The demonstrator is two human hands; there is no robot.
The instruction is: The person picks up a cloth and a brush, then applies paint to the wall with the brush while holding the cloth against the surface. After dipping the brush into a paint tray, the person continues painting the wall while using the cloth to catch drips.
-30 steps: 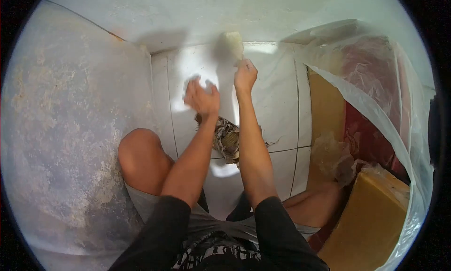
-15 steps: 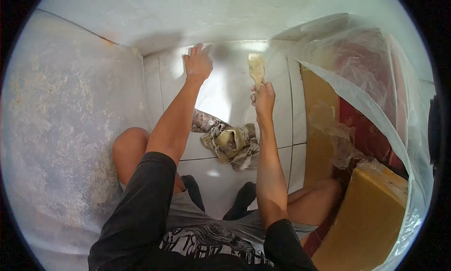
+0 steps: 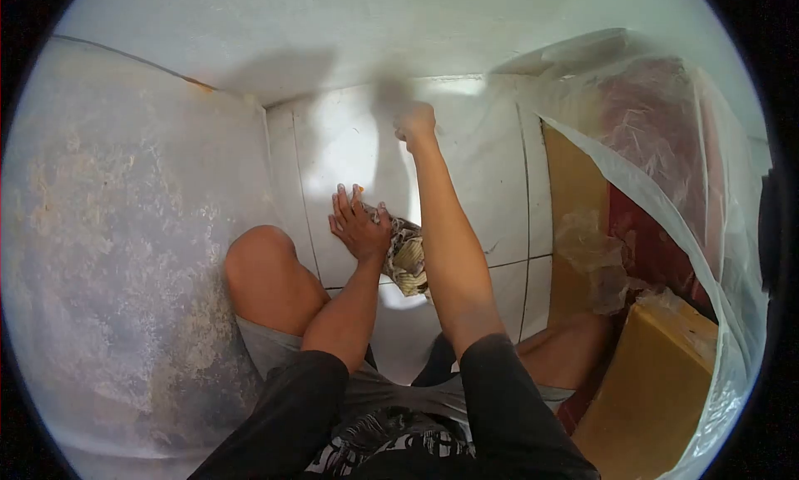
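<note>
My right hand (image 3: 416,124) is closed in a fist over the white floor tiles (image 3: 478,155), near the foot of the wall. The flat paintbrush it held a moment ago is hidden behind the fist. Lower and to the left, my left hand (image 3: 360,230) lies with its fingers spread, at the left edge of a crumpled striped cloth (image 3: 408,266). A small orange speck (image 3: 360,189) shows by its fingertips. My right forearm covers part of the cloth.
A pale wall (image 3: 399,31) rises ahead, and a blotchy, peeling surface (image 3: 108,214) stands on the left. On the right, clear plastic sheeting (image 3: 666,180) drapes over brown cardboard (image 3: 649,380) and a dark red surface (image 3: 645,235). My bent knee (image 3: 262,255) is beside the left surface.
My left hand has drawn back from near the wall to the cloth. My right hand has moved forward and left, and the paintbrush has gone out of sight behind it.
</note>
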